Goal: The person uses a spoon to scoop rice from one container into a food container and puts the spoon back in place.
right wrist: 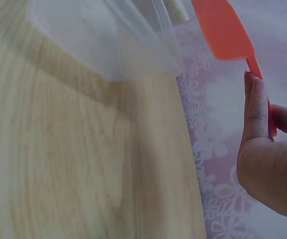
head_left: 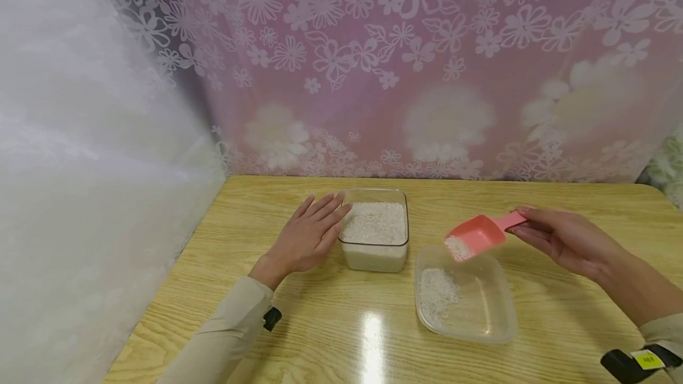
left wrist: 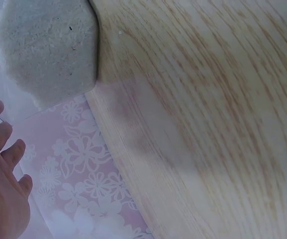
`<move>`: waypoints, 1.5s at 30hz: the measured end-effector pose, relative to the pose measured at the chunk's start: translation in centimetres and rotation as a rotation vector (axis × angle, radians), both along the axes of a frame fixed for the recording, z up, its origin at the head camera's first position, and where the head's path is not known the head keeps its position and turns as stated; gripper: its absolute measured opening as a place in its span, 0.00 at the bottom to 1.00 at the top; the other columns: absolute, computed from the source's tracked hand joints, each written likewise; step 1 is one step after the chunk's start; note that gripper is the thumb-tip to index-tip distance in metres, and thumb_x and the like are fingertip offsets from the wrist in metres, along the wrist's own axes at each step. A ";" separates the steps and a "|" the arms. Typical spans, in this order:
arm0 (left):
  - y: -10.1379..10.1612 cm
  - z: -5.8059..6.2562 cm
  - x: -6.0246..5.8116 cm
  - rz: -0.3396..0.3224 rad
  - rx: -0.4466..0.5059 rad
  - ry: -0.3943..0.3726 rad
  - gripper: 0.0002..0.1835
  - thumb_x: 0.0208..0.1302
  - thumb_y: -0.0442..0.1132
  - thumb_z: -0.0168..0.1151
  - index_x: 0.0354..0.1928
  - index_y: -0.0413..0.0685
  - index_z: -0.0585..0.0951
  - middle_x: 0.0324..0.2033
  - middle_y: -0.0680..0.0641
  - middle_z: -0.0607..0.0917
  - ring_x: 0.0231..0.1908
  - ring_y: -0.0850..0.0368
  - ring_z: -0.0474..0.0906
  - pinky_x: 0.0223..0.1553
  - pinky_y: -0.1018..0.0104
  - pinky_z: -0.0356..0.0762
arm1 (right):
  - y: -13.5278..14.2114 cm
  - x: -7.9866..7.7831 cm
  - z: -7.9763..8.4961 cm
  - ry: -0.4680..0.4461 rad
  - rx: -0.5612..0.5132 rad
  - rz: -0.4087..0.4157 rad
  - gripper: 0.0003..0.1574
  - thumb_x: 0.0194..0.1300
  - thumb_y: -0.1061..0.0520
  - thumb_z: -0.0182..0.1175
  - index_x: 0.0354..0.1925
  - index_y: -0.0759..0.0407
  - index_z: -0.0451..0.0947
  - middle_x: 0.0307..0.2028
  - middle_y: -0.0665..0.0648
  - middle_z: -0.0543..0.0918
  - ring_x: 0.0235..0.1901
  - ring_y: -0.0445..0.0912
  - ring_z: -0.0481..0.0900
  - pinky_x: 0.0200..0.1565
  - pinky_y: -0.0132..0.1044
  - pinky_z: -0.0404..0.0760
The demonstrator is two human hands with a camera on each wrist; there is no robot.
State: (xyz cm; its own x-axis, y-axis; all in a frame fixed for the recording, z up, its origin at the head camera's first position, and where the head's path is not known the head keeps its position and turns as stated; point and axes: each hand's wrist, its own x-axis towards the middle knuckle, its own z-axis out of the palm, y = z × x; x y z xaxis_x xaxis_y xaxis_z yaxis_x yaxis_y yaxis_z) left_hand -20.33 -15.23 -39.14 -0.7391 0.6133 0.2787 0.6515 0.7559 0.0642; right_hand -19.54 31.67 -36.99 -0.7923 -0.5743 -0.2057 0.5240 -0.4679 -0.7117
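Observation:
My right hand point(head_left: 560, 239) pinches the handle of a pink scoop point(head_left: 484, 234) between thumb and fingers. A little rice point(head_left: 458, 248) lies at the scoop's front lip. The scoop hangs over the back edge of a shallow clear plastic container point(head_left: 504, 313), which has a small heap of rice point(head_left: 439, 292) on its left side. To its left stands a square clear box point(head_left: 374, 258) with a dark rim, filled high with rice. My left hand point(head_left: 309, 233) rests with straight fingers against the left side of that box. In the right wrist view, the scoop point(right wrist: 225, 30) shows its underside.
Both containers stand on a wood-grain table point(head_left: 320, 336). A pink flowered curtain point(head_left: 341, 76) hangs along the table's back edge, and a whitish sheet point(head_left: 107, 165) hangs at the left. Dark bands with small devices sit at both wrists.

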 end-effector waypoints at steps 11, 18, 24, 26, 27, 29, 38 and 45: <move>-0.1 -0.1 0.0 -0.004 0.001 0.007 0.26 0.77 0.49 0.32 0.73 0.56 0.59 0.72 0.49 0.56 0.71 0.52 0.51 0.70 0.53 0.40 | 1.8 1.7 -1.6 -0.029 -0.038 0.017 0.26 0.79 0.62 0.35 0.51 0.65 0.81 0.48 0.66 0.81 0.49 0.50 0.81 0.54 0.37 0.74; 0.0 0.0 0.0 0.004 -0.005 0.004 0.26 0.78 0.50 0.32 0.73 0.57 0.59 0.73 0.52 0.55 0.71 0.55 0.49 0.70 0.54 0.40 | 2.0 2.5 -1.9 0.037 0.032 -0.048 0.24 0.78 0.63 0.37 0.50 0.65 0.81 0.47 0.66 0.82 0.48 0.51 0.81 0.53 0.37 0.75; 0.1 0.1 0.1 0.005 -0.010 -0.001 0.26 0.77 0.49 0.34 0.73 0.57 0.59 0.73 0.51 0.54 0.71 0.55 0.49 0.70 0.53 0.40 | 1.8 2.8 -1.8 0.087 0.011 -0.042 0.24 0.77 0.65 0.36 0.52 0.65 0.80 0.47 0.69 0.81 0.48 0.52 0.81 0.52 0.37 0.76; 0.1 0.1 0.1 0.005 -0.008 0.000 0.25 0.77 0.48 0.35 0.73 0.57 0.59 0.72 0.51 0.55 0.71 0.54 0.49 0.70 0.53 0.41 | 1.7 2.9 -1.7 0.101 0.030 -0.057 0.24 0.77 0.65 0.37 0.52 0.65 0.81 0.46 0.69 0.82 0.47 0.52 0.82 0.51 0.37 0.77; 0.1 0.1 0.1 0.005 -0.005 -0.001 0.25 0.77 0.48 0.35 0.73 0.56 0.59 0.72 0.51 0.55 0.71 0.54 0.49 0.70 0.53 0.41 | 1.7 3.0 -1.6 0.106 0.044 -0.070 0.24 0.77 0.65 0.37 0.51 0.65 0.81 0.46 0.68 0.82 0.47 0.52 0.82 0.51 0.37 0.77; 0.1 0.1 0.1 0.006 -0.005 -0.002 0.25 0.77 0.49 0.34 0.73 0.57 0.59 0.72 0.51 0.55 0.71 0.54 0.49 0.70 0.53 0.41 | 1.6 3.1 -1.4 0.118 0.081 -0.098 0.23 0.77 0.65 0.39 0.50 0.65 0.82 0.45 0.68 0.83 0.45 0.51 0.83 0.49 0.38 0.78; 0.1 0.1 0.2 0.017 -0.011 -0.015 0.26 0.78 0.50 0.32 0.74 0.57 0.58 0.73 0.52 0.53 0.71 0.55 0.48 0.70 0.54 0.40 | 1.5 3.5 -0.8 0.163 0.160 -0.162 0.21 0.76 0.65 0.42 0.47 0.62 0.83 0.43 0.65 0.84 0.43 0.51 0.84 0.47 0.38 0.80; 0.1 0.1 0.2 0.014 -0.005 -0.017 0.26 0.78 0.49 0.34 0.74 0.57 0.58 0.73 0.51 0.54 0.71 0.55 0.47 0.70 0.54 0.39 | 1.4 3.9 -0.5 0.157 0.195 -0.207 0.20 0.75 0.64 0.44 0.46 0.60 0.84 0.42 0.63 0.85 0.42 0.51 0.84 0.46 0.39 0.80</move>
